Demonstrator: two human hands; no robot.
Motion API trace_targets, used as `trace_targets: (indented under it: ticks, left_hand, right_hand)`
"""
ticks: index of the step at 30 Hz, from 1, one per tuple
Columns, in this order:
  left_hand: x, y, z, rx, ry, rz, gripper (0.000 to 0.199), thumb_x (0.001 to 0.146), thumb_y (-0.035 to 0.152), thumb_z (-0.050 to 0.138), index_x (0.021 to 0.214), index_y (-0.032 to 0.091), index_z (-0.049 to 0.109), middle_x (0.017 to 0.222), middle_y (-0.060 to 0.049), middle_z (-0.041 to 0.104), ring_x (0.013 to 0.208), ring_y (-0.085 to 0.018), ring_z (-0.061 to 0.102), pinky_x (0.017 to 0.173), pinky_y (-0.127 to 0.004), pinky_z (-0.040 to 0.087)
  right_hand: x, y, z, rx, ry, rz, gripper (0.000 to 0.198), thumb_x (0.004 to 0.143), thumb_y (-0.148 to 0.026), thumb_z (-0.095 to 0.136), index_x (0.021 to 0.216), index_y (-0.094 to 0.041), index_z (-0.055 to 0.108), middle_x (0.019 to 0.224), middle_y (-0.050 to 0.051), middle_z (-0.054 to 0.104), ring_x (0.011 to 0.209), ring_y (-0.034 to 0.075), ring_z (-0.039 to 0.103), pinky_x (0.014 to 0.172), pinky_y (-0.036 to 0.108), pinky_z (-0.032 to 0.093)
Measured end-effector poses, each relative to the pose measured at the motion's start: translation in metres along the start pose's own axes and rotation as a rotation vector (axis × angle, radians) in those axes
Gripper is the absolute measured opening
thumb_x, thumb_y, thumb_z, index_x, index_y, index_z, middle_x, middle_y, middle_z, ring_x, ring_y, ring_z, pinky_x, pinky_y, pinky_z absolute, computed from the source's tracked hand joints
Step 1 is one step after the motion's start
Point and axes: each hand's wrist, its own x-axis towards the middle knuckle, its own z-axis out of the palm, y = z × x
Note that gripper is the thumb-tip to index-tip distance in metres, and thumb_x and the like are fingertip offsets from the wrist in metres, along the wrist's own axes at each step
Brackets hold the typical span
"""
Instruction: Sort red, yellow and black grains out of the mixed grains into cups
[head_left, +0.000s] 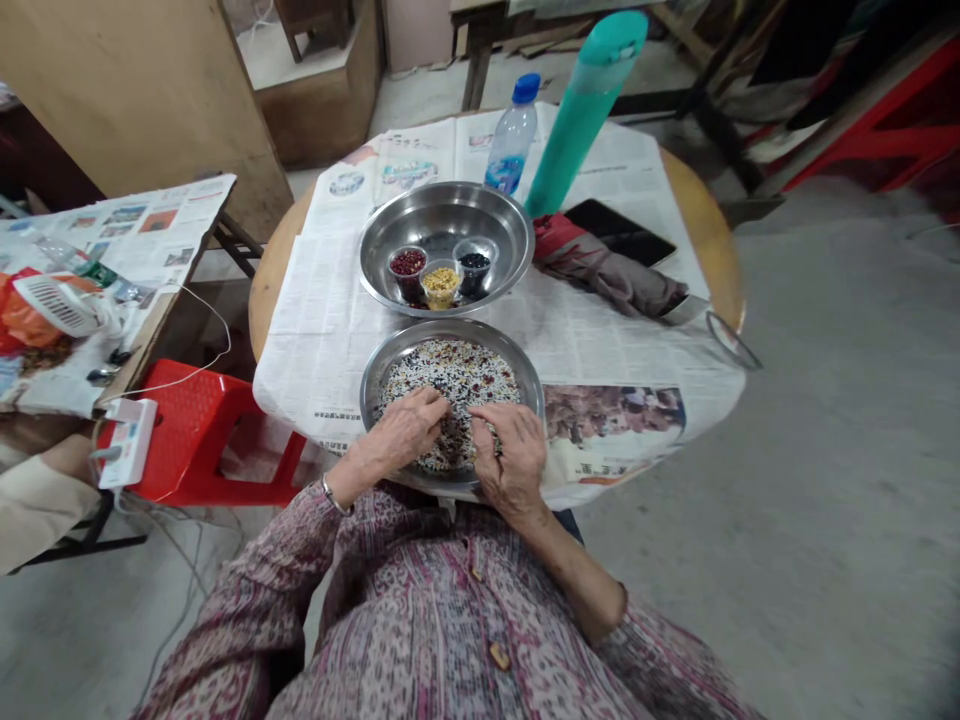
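Observation:
A round steel tray point(530, 372) near the table edge holds mixed grains point(457, 367), mostly white with black, yellow and dark red ones. My left hand point(409, 428) rests over the tray's left side, fingers bent together down at the grains. Over the right side is my right hand point(514, 455), its thumb and forefinger drawn together close above the grains. Whatever either hand's fingertips hold is too small to make out. Behind stands a deeper steel basin point(382, 230) with three clear cups: one of red beans point(407, 263), one of yellow grains point(440, 281), one of black beans point(474, 262).
Newspaper point(315, 300) covers the round table. Beyond the basin stand a water bottle point(513, 140) and a tall green bottle point(585, 110). A folded umbrella point(615, 275) and a black tablet-like object point(622, 230) lie right. A red stool point(187, 430) and a person's arm point(45, 490) are left.

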Motion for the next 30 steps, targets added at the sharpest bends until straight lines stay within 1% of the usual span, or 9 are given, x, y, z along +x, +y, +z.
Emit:
trace_targets:
  ticks: [5, 8, 11, 13, 17, 22, 25, 27, 30]
  left_hand:
    - [-0.003, -0.013, -0.001, -0.031, 0.182, -0.043, 0.032, 0.098, 0.004, 0.037, 0.116, 0.019, 0.060, 0.115, -0.008, 0.058, 0.110, -0.019, 0.056, 0.101, -0.035, 0.051]
    - [-0.001, -0.009, -0.002, 0.014, 0.275, -0.108, 0.028, 0.099, 0.014, 0.047, 0.125, 0.019, 0.057, 0.129, -0.011, 0.052, 0.119, -0.024, 0.050, 0.107, -0.043, 0.047]
    - [-0.003, -0.002, -0.003, 0.051, 0.231, -0.163, 0.041, 0.092, 0.034, 0.067, 0.128, 0.018, 0.055, 0.133, -0.013, 0.050, 0.121, -0.031, 0.048, 0.104, -0.048, 0.049]
    - [-0.006, 0.002, -0.003, 0.054, 0.183, -0.178, 0.043, 0.088, 0.034, 0.072, 0.125, 0.018, 0.056, 0.129, -0.013, 0.051, 0.119, -0.031, 0.048, 0.101, -0.047, 0.051]
    - [-0.012, 0.010, 0.001, 0.017, 0.092, -0.129, 0.015, 0.095, 0.012, 0.054, 0.108, 0.018, 0.059, 0.111, -0.008, 0.056, 0.108, -0.023, 0.053, 0.098, -0.040, 0.052]
    - [-0.006, 0.015, 0.004, -0.065, 0.086, -0.055, 0.027, 0.098, 0.005, 0.037, 0.100, 0.018, 0.061, 0.097, -0.005, 0.059, 0.093, -0.017, 0.057, 0.088, -0.031, 0.053]
    - [0.005, 0.011, 0.001, -0.094, 0.170, -0.044, 0.027, 0.100, 0.009, 0.038, 0.109, 0.018, 0.062, 0.103, -0.006, 0.063, 0.100, -0.018, 0.058, 0.096, -0.034, 0.051]
    - [0.012, 0.008, -0.001, -0.070, 0.218, -0.054, 0.023, 0.100, 0.015, 0.046, 0.116, 0.019, 0.062, 0.115, -0.007, 0.063, 0.110, -0.021, 0.055, 0.102, -0.039, 0.049]
    - [0.019, 0.008, 0.001, -0.016, 0.202, -0.018, 0.031, 0.095, 0.023, 0.060, 0.126, 0.020, 0.059, 0.136, -0.008, 0.057, 0.125, -0.027, 0.048, 0.106, -0.045, 0.046]
  right_hand:
    - [0.001, 0.000, 0.000, -0.009, 0.013, -0.018, 0.019, 0.093, -0.015, 0.056, 0.106, -0.023, 0.066, 0.096, 0.004, 0.073, 0.093, 0.020, 0.066, 0.089, 0.038, 0.048]
    - [0.002, -0.001, 0.000, -0.020, 0.010, -0.023, 0.017, 0.093, -0.014, 0.056, 0.105, -0.023, 0.065, 0.096, 0.005, 0.073, 0.093, 0.020, 0.066, 0.088, 0.037, 0.048]
    - [0.002, -0.001, 0.000, -0.024, 0.010, -0.025, 0.017, 0.093, -0.014, 0.056, 0.104, -0.022, 0.066, 0.095, 0.005, 0.073, 0.093, 0.021, 0.066, 0.088, 0.037, 0.048]
    - [0.002, -0.001, 0.000, -0.023, 0.009, -0.024, 0.016, 0.093, -0.015, 0.056, 0.104, -0.022, 0.066, 0.094, 0.005, 0.073, 0.092, 0.021, 0.065, 0.088, 0.037, 0.048]
    - [0.001, -0.001, 0.000, -0.022, -0.006, -0.024, 0.016, 0.093, -0.015, 0.056, 0.104, -0.022, 0.065, 0.095, 0.005, 0.073, 0.091, 0.020, 0.065, 0.089, 0.037, 0.047]
    - [0.000, -0.001, -0.001, -0.011, -0.005, -0.016, 0.016, 0.094, -0.016, 0.055, 0.104, -0.023, 0.066, 0.094, 0.004, 0.073, 0.091, 0.020, 0.065, 0.088, 0.037, 0.047]
    - [0.001, -0.001, -0.001, -0.010, -0.004, -0.009, 0.017, 0.094, -0.016, 0.054, 0.104, -0.023, 0.066, 0.096, 0.005, 0.073, 0.092, 0.020, 0.065, 0.089, 0.037, 0.048]
    - [0.001, -0.001, 0.000, -0.009, 0.001, -0.009, 0.017, 0.094, -0.016, 0.055, 0.105, -0.023, 0.066, 0.096, 0.005, 0.073, 0.091, 0.020, 0.065, 0.089, 0.037, 0.048]
    - [0.001, -0.002, 0.000, -0.011, 0.010, -0.003, 0.017, 0.094, -0.017, 0.054, 0.104, -0.023, 0.066, 0.095, 0.005, 0.073, 0.091, 0.020, 0.066, 0.088, 0.037, 0.048]
